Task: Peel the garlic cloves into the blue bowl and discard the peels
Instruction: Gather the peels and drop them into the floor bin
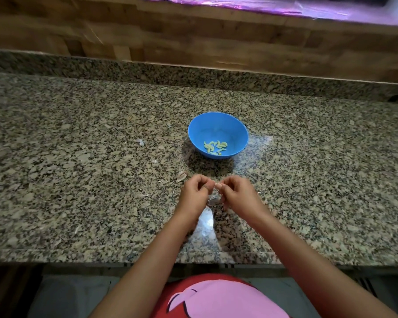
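Both left hand (194,191) and right hand (236,194) pinch one garlic clove (213,196), its long axis too blurred to tell.

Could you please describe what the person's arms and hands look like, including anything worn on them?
The left hand and the right hand are bare, with no gloves, rings or bracelets that I can make out. The forearms are uncovered, with no sleeves or watch in view. Below them shows a red top with a pink shape outlined in dark lines.

Granite counter (78,138), blue bowl (239,136), scattered peels (181,176)
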